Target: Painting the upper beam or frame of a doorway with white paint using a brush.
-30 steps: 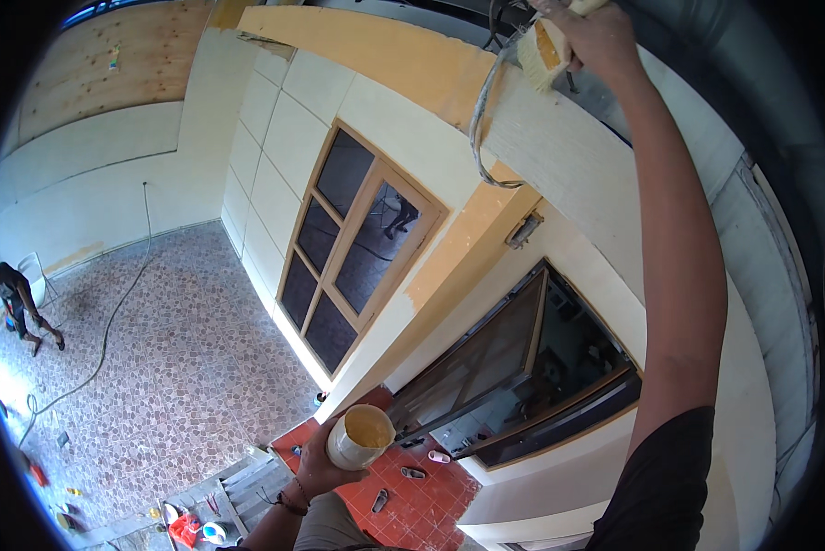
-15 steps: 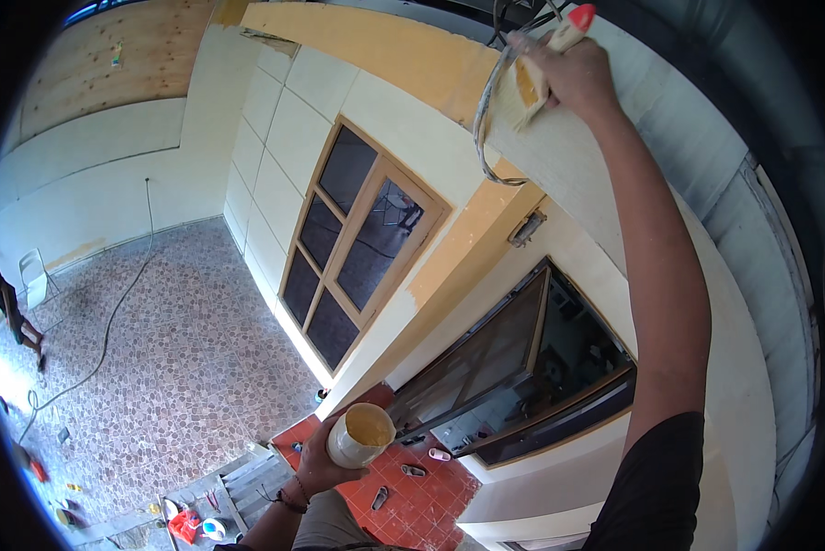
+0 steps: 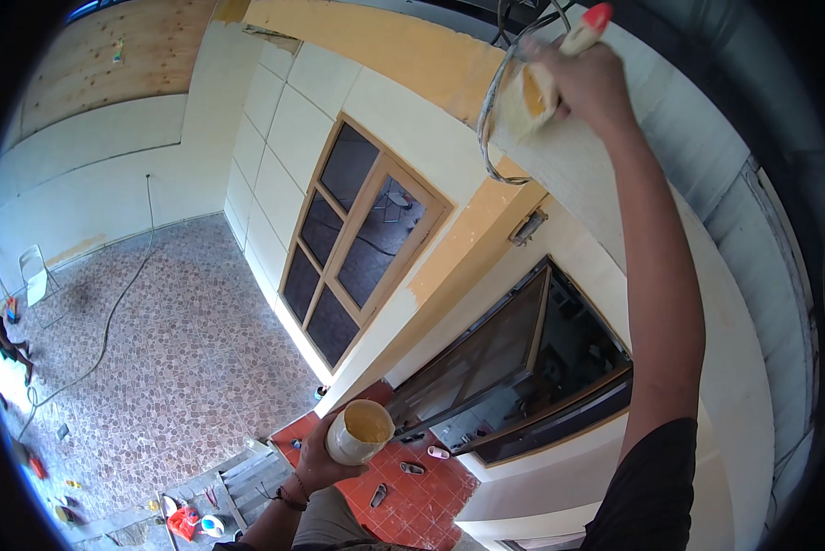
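My right hand (image 3: 589,84), raised at the upper right, grips a wide paintbrush (image 3: 585,29) with a pale handle and red tip. The brush's bristles are against the cream wall surface (image 3: 568,156), just beside a loop of grey cable (image 3: 486,138). Low in the middle, my left hand (image 3: 320,459) is wrapped around a pale paint-smeared cup (image 3: 361,433). Yellowish paint residue shows inside the cup, which is held upright with its mouth facing up. The bristle ends are slightly blurred.
Below me are wooden planks (image 3: 247,482), a red tiled floor (image 3: 421,500) with sandals, and a stone-patterned floor (image 3: 183,340). A framed window (image 3: 366,234) and a tilted-open dark window (image 3: 486,358) are in the walls. A person (image 3: 6,340) is at the far left by a white chair (image 3: 34,274).
My right hand and the brush have shifted slightly to the right and down along the wall. My left hand keeps the cup nearly still. The person at far left has moved further left.
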Action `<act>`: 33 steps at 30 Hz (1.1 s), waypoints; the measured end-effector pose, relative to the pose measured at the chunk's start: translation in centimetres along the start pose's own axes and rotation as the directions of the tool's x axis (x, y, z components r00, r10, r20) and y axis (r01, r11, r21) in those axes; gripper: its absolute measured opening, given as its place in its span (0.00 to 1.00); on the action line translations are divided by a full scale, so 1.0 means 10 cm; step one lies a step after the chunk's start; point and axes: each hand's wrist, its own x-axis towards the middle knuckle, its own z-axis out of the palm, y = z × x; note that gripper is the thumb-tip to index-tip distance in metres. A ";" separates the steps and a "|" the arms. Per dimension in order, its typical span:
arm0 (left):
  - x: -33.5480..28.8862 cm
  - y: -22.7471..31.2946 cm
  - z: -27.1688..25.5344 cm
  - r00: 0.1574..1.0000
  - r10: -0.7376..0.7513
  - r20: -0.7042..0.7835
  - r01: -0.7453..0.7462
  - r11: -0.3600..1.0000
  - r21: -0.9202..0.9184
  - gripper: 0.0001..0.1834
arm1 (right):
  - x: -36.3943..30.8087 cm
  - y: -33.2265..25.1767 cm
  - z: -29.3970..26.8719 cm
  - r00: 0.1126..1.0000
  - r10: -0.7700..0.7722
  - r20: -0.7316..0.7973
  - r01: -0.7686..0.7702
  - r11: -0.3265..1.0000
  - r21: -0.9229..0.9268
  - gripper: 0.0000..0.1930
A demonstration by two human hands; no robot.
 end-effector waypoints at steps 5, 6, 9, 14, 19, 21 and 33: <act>0.02 0.11 -0.02 1.000 -0.017 0.000 0.017 0.999 0.037 0.49 | -0.05 0.33 0.20 1.000 0.012 -0.004 -0.012 0.997 -0.070 0.23; 0.02 0.10 -0.02 0.999 -0.031 0.020 0.030 0.998 0.050 0.51 | 0.01 0.38 0.19 0.994 -0.034 -0.103 0.032 0.999 -0.021 0.23; -0.01 0.03 -0.04 0.999 -0.032 0.007 0.031 0.999 0.043 0.50 | 0.21 0.32 0.17 0.979 -0.117 -0.164 0.099 0.989 -0.111 0.22; -0.02 0.04 -0.07 0.999 -0.031 -0.023 0.032 0.999 0.042 0.49 | 0.20 0.18 0.16 0.934 -0.226 -0.277 0.210 0.974 -0.086 0.23; 0.00 0.02 -0.05 1.000 -0.020 -0.020 0.021 0.999 0.036 0.50 | 0.22 0.30 0.21 0.961 -0.127 -0.244 0.088 0.983 -0.164 0.21; 0.02 0.04 -0.03 1.000 -0.002 -0.012 0.002 1.000 0.030 0.50 | 0.27 0.29 0.16 0.927 -0.170 -0.333 0.142 0.984 -0.108 0.21; 0.01 0.13 -0.04 0.999 -0.038 -0.012 0.038 0.999 0.038 0.49 | 0.15 0.28 0.20 0.859 -0.234 -0.456 0.284 0.958 0.043 0.17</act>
